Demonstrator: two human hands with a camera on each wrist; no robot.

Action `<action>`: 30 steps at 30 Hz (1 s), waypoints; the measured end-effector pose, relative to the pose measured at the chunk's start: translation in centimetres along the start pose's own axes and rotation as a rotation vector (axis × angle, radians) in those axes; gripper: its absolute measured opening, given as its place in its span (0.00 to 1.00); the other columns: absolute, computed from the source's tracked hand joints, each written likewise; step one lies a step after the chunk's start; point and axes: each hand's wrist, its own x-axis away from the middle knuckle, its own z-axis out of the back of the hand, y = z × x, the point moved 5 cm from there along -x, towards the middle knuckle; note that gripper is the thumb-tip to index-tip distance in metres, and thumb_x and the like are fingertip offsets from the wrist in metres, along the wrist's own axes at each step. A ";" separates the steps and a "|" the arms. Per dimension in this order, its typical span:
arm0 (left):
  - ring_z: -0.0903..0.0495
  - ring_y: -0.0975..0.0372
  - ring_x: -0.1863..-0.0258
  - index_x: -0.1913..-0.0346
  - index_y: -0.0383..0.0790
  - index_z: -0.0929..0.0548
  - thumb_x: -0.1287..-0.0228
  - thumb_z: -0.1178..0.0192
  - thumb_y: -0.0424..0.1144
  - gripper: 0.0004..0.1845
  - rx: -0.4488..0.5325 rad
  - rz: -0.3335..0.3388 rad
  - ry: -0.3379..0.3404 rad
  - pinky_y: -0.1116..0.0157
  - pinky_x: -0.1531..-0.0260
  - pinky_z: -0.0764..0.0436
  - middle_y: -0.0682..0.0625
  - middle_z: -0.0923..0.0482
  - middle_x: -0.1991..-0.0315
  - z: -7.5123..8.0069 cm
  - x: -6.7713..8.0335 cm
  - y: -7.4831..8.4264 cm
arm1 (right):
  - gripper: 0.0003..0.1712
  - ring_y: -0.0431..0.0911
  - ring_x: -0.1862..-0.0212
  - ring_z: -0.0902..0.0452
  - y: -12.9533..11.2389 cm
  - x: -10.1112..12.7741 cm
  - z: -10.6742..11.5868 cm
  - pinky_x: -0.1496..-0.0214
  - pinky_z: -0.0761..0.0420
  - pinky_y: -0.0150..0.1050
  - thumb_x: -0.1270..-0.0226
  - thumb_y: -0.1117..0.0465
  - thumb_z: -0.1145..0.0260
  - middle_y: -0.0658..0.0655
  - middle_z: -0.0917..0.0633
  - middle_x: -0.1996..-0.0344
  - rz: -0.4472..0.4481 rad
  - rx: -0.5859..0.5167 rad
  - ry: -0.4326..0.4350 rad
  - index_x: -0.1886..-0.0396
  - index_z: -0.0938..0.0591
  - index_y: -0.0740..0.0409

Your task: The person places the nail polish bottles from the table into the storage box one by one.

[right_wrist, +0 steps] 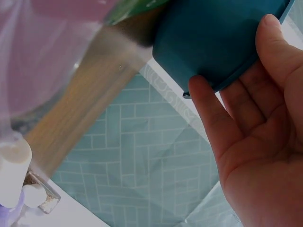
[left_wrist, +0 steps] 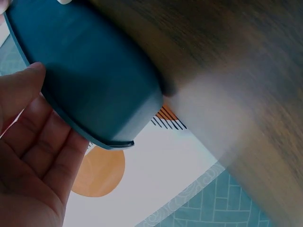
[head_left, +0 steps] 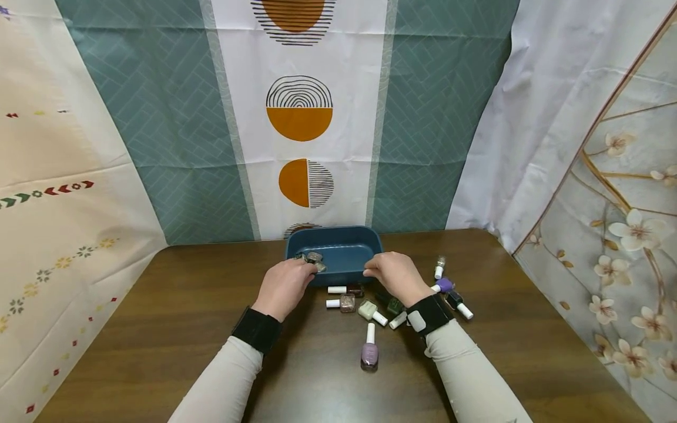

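Note:
A dark blue plastic bin (head_left: 338, 278) stands at the back of the table, with a few small nail polish bottles (head_left: 314, 257) inside its left end. My left hand (head_left: 285, 286) holds the near left part of the rim; in the left wrist view its thumb lies on the outer wall (left_wrist: 94, 71) and the other fingers go behind the edge. At the near right corner, my right hand (head_left: 398, 276) grips the rim, thumb and index finger on the outside. Between my arms lie a pale green bottle (head_left: 367, 309), a glittery one (head_left: 347, 303) and a dark red one (head_left: 355, 290).
Closest to me is a mauve nail polish bottle (head_left: 369, 355). Beside my right wrist lie a purple bottle (head_left: 446, 285), a black bottle (head_left: 453, 299) and a small clear one (head_left: 440, 267). Patterned cloth (head_left: 423, 117) hangs behind the wooden table (head_left: 201, 294).

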 end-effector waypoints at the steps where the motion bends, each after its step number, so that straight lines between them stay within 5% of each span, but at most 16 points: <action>1: 0.10 0.53 0.61 0.54 0.46 0.05 0.30 0.23 0.33 0.06 -0.006 0.001 0.000 0.53 0.58 0.11 0.50 0.09 0.63 0.1 0.0 0.1 | 0.07 0.49 0.59 0.10 0.0 0.0 0.1 0.51 0.11 0.47 0.26 0.58 0.23 0.52 0.06 0.62 -0.001 -0.004 -0.005 0.56 0.04 0.55; 16: 0.11 0.52 0.64 0.50 0.45 0.04 0.28 0.25 0.32 0.08 -0.014 0.034 -0.018 0.54 0.59 0.10 0.47 0.09 0.64 -0.7 0.1 0.0 | 0.08 0.49 0.55 0.10 -0.2 -0.1 -0.1 0.49 0.11 0.46 0.24 0.58 0.24 0.52 0.06 0.59 0.000 0.049 -0.054 0.52 0.04 0.53; 30: 0.11 0.52 0.64 0.51 0.46 0.04 0.30 0.24 0.32 0.09 0.011 0.010 0.020 0.52 0.58 0.11 0.48 0.09 0.64 -0.8 0.2 -0.6 | 0.22 0.52 0.36 0.14 -0.9 2.0 2.0 0.37 0.13 0.50 0.24 0.52 0.23 0.56 0.09 0.41 0.069 0.155 0.073 0.37 0.10 0.57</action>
